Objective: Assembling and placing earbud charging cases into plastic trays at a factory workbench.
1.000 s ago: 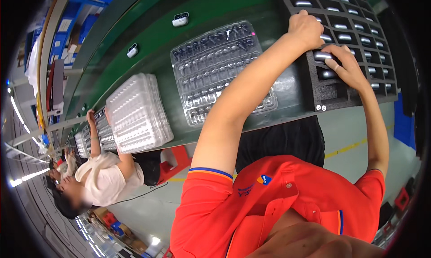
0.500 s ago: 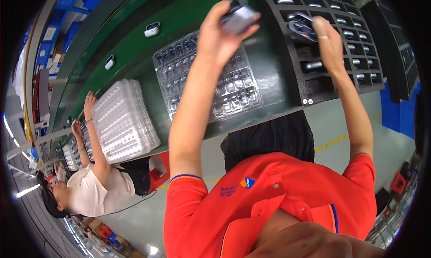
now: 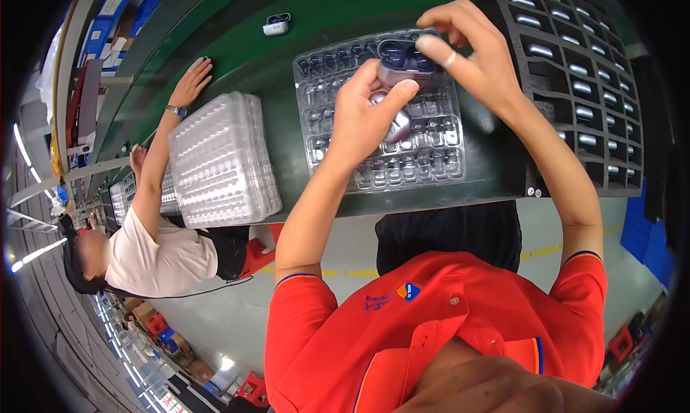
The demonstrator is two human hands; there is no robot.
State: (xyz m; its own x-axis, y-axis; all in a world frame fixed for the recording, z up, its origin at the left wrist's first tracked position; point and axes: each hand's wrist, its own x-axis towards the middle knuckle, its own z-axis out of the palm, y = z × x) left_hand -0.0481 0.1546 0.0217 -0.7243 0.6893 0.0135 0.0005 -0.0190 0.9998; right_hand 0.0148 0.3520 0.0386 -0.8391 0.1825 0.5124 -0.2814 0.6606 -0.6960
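Note:
My left hand is closed around an open earbud charging case, dark inside with a grey shell. Under my left thumb sits a shiny silver rounded piece; whether it is the lid or a second case, I cannot tell. My right hand is at the case's right side, thumb at its rim and fingers curled but apart, with nothing visible in them. Both hands are above a clear plastic blister tray whose moulded pockets hold small parts in the far rows.
Right of my hands, a black foam tray holds many silver cases in its cells. Another earbud case lies on the green bench. At left stand stacked clear trays, with a co-worker's hand reaching past them.
My right hand has come left from the foam tray to the case at my left hand. My left hand has lowered over the blister tray. The co-worker's hand has reached farther onto the bench.

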